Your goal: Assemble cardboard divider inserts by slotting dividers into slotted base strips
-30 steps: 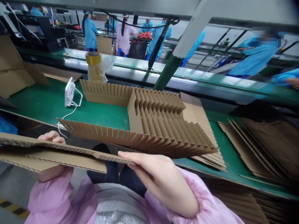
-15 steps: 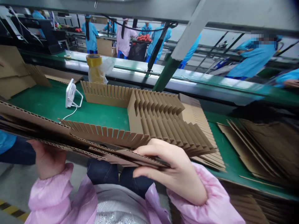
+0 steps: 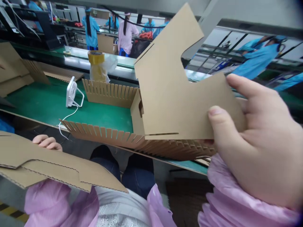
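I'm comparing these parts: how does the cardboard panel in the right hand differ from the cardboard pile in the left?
The panel, in the right hand, shows one sheet; the pile, in the left hand, shows several overlapping layers. The panel is held up, its face toward the camera; the pile is low by the lap, edges showing. Both are brown cardboard.

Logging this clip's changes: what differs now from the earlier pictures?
The right hand has left the cardboard stack and moved up and rightward, now holding one notched sheet raised. The left hand still holds the stack. The white fan, yellow tape and slotted strips stayed put.
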A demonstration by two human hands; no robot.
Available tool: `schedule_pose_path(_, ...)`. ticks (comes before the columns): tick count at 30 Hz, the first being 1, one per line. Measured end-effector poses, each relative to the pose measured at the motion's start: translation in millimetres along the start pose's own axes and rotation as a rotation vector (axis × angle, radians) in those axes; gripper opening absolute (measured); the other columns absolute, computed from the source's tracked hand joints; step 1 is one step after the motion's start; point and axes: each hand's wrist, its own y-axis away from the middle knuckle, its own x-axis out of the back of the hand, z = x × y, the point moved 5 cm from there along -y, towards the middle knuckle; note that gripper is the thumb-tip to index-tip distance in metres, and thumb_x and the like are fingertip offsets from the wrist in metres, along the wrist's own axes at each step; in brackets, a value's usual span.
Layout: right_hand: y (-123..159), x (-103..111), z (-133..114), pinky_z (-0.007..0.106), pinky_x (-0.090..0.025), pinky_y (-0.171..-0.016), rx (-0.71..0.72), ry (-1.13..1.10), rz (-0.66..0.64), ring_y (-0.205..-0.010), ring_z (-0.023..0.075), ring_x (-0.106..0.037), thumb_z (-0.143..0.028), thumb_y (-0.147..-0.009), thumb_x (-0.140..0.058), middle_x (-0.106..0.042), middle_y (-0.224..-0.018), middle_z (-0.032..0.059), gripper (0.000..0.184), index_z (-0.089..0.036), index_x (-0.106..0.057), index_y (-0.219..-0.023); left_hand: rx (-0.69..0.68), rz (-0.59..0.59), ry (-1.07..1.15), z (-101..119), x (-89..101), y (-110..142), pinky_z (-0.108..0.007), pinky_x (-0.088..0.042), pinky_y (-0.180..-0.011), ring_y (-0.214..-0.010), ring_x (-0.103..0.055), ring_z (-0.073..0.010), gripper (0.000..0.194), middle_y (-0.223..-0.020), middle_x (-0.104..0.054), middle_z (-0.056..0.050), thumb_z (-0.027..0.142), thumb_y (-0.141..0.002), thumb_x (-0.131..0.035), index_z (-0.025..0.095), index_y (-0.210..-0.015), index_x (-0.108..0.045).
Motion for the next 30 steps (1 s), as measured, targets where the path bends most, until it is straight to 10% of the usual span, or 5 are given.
schedule_pose_path(4, -9, 0, -14, 0.031, -0.05, -0.066, -0.006, 0.015, -0.023, -0.063, 0.0125, -0.062, -0.036, -0.091, -0.045, -0.062, -0.122, 0.0082, 0.051, -0.025, -0.043, -0.14, -0.015, 0.068, 0.001, -3, 2.6, 8, -0.003, -0.041, -0.044, -0.05, -0.06, 0.0019, 0.03, -0.065, -0.067, 0.012, 0.038, -0.095, -0.046, 0.022, -0.071, -0.051)
schedule_pose_path(30, -24, -14, -64, 0.029, -0.035, -0.051, 0.116, 0.319, -0.141, -0.057, 0.0199, -0.058, -0.031, -0.09, -0.036, -0.069, -0.084, 0.0095, 0.051, -0.017, -0.045, -0.138, 0.011, 0.018, 0.03, 23, 37.2, 7, -0.009, -0.035, -0.036, -0.047, -0.054, -0.0007, 0.025, -0.064, -0.065, 0.011, 0.036, -0.091, -0.056, 0.021, -0.072, -0.047)
